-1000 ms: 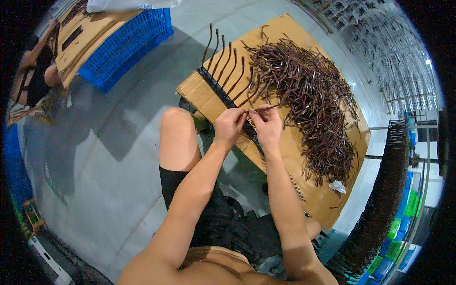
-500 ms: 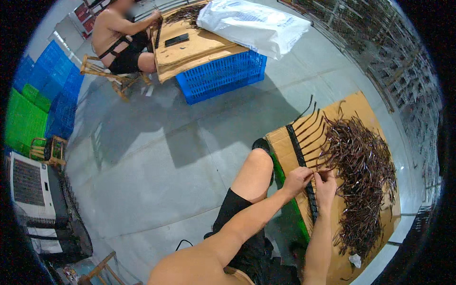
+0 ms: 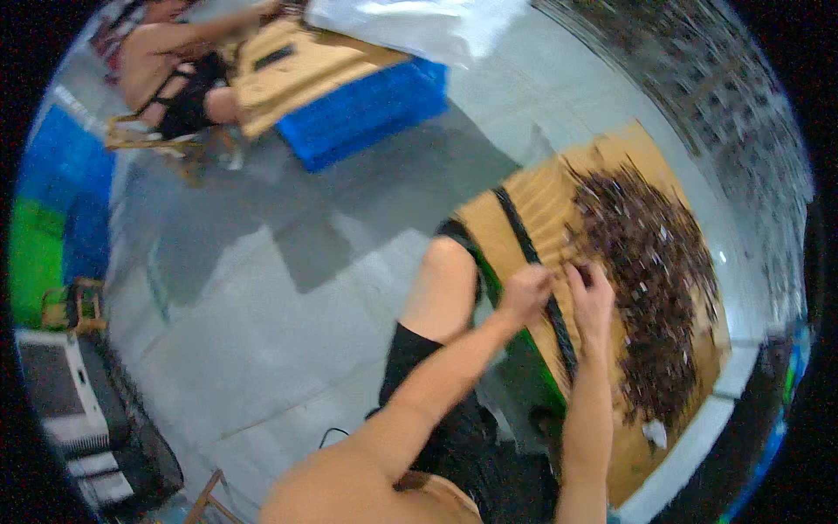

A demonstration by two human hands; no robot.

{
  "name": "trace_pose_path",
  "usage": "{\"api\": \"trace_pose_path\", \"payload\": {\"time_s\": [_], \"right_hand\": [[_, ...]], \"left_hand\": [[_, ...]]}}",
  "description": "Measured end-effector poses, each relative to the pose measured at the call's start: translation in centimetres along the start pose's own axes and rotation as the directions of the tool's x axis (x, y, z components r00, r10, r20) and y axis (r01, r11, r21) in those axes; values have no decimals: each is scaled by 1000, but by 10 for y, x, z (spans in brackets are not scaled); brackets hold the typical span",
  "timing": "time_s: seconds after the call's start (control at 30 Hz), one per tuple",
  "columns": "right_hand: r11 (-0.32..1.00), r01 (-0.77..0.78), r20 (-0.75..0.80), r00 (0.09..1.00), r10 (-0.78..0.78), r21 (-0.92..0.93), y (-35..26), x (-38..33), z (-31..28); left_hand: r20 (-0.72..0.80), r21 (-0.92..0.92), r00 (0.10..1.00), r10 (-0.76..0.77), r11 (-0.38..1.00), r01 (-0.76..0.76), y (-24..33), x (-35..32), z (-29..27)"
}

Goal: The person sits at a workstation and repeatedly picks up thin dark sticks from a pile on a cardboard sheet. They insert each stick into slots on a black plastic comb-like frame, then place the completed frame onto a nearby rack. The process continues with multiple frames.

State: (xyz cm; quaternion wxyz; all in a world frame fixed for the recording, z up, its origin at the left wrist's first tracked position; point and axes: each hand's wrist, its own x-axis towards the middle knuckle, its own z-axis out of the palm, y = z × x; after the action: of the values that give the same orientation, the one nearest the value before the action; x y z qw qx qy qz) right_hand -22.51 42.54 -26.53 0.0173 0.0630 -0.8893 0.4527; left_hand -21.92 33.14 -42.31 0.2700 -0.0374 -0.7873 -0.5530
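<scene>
My left hand (image 3: 524, 295) is closed in a pinch over the long black strip (image 3: 516, 225) that lies along a sheet of cardboard (image 3: 483, 217). Close beside it on the right, my right hand (image 3: 593, 303) also pinches, fingertips raised toward the left ones. Blur and the fingers hide what either hand holds. A big heap of thin, shiny dark-brown strands (image 3: 655, 288) spreads just right of my right hand. Above my hands, several thin strands, smeared by motion, reach from the strip toward the heap.
A crumpled white scrap (image 3: 654, 434) lies at the heap's near end. Far left, another person (image 3: 166, 65) sits at a cardboard-topped table (image 3: 305, 74) over a blue crate (image 3: 367, 113), with a white sack (image 3: 401, 26) on top. Blue crates (image 3: 74, 157) are stacked along the left.
The whole view has shifted and blurred as my head moved. Both my hands remain pinched close together, now a little farther up along the black strip.
</scene>
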Motion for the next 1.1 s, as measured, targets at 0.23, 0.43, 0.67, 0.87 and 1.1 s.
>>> {"api": "trace_pose_path", "payload": {"time_s": [0.23,0.43,0.67,0.87,1.1], "right_hand": [[995,46,-38,998,-49,-84,21,9,8],[995,35,-45,998,-39,-91,10,2,3],[996,79,-118,989,-84,-46,19,-8,12],[998,47,-132,990,-53,-45,21,-11,16],[984,53,-144,986,-78,-168,26,-7,10]], "left_hand": [[-45,-36,997,-66,997,64,24,13,-20],[4,-41,994,-111,993,111,35,14,-25],[3,28,999,-33,999,33,30,10,-25],[13,98,1000,-23,995,22,30,7,-25],[12,81,1000,16,997,-17,24,7,-14]]}}
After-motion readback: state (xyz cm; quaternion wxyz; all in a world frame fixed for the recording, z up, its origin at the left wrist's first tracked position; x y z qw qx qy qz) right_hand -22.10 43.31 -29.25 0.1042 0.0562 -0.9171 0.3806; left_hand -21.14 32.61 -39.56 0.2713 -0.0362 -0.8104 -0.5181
